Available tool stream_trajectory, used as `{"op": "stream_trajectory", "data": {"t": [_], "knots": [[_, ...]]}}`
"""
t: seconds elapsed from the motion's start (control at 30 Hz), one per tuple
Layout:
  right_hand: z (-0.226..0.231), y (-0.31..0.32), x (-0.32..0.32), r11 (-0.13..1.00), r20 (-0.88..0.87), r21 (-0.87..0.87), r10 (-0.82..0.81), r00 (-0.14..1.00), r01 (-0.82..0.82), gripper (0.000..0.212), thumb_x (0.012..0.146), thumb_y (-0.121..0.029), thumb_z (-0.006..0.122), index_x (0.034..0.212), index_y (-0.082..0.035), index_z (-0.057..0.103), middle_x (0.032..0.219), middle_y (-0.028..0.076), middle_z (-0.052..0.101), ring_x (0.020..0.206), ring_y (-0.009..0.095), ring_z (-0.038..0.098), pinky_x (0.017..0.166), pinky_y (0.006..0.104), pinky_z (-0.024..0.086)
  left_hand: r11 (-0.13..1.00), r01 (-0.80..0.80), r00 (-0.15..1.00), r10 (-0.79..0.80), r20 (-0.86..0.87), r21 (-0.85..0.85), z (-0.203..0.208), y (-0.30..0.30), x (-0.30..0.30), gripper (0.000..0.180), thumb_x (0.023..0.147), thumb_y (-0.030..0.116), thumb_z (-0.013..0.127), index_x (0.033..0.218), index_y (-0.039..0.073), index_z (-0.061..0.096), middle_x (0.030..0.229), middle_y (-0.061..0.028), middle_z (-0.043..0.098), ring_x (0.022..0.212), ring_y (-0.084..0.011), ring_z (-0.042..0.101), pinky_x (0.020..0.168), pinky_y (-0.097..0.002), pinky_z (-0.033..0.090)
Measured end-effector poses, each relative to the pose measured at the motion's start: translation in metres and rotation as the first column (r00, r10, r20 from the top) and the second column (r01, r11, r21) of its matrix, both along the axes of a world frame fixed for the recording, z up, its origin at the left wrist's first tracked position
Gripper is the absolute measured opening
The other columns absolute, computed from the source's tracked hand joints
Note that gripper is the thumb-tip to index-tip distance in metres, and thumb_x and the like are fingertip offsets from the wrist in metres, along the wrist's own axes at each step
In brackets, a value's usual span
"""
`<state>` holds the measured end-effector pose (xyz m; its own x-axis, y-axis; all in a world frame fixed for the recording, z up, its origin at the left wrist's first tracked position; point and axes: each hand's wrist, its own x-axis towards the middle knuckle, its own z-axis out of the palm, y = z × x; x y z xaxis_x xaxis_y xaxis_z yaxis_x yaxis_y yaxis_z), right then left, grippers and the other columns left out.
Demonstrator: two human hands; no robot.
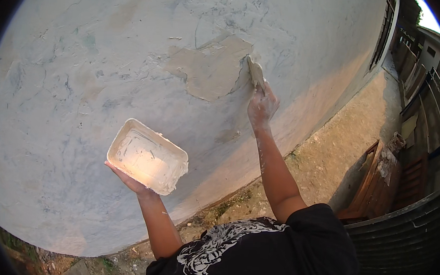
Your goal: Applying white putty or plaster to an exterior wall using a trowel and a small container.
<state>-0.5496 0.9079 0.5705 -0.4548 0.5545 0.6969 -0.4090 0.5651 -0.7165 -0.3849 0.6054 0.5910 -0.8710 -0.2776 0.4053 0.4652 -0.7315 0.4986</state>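
My right hand (263, 105) grips a putty knife (256, 72) whose blade is coated in pale filler. The blade lies at the right edge of a beige patch (217, 67) on the white wall (117, 67); whether it touches the surface I cannot tell. Lower left, my left hand (132, 182) holds a rectangular plastic tub (165, 142) from beneath, its open side toward me. Filler smears the tub's inside and clumps along its right rim. White residue marks my right hand and forearm. The right thumb and fingers wrap the knife's handle, which is mostly hidden.
Bare ground (333, 141) runs along the wall's foot. To the right stand a brown wooden bench (374, 183) and a dark corrugated sheet (403, 234). A barred window (383, 34) sits in the wall at the far upper right. Cracks and flaking paint mark the wall.
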Motion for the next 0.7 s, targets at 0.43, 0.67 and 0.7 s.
{"op": "stream_trajectory", "data": {"t": [0.43,0.67,0.7], "knots": [[0.006,-0.060,0.063,0.911,0.007,-0.082,0.406,0.914,-0.404,0.019,0.089,-0.002,0.062,0.106,0.002,0.068,0.085,0.017,0.070,0.074,0.034,0.068,0.065,0.0366,0.052,0.996,0.089,0.995,-0.089,-0.043,0.006,0.002,-0.011,-0.005,0.087,0.091,0.076,0.037,0.145,0.008,0.038,0.138,-0.0237,0.048,0.120,-0.0437,0.053,0.096,-0.0584,0.050],[0.072,-0.026,0.026,0.989,-0.113,-0.119,0.069,0.991,-0.082,0.018,0.094,-0.007,0.057,0.105,0.003,0.067,0.080,0.017,0.068,0.068,0.032,0.063,0.065,0.0355,0.049,0.996,0.042,0.999,-0.040,-0.033,0.078,-0.006,-0.027,0.009,0.087,0.090,0.077,0.038,0.145,0.009,0.038,0.140,-0.0223,0.047,0.120,-0.0444,0.052,0.096,-0.0591,0.050],[0.071,-0.029,0.021,0.989,-0.116,-0.117,0.073,0.991,-0.086,0.018,0.094,-0.007,0.057,0.105,0.003,0.067,0.080,0.017,0.068,0.068,0.032,0.063,0.065,0.0355,0.049,0.996,0.005,1.000,-0.004,-0.005,0.090,-0.008,-0.031,0.011,0.087,0.090,0.076,0.039,0.145,0.009,0.039,0.140,-0.0220,0.046,0.121,-0.0440,0.052,0.096,-0.0592,0.050]]}}
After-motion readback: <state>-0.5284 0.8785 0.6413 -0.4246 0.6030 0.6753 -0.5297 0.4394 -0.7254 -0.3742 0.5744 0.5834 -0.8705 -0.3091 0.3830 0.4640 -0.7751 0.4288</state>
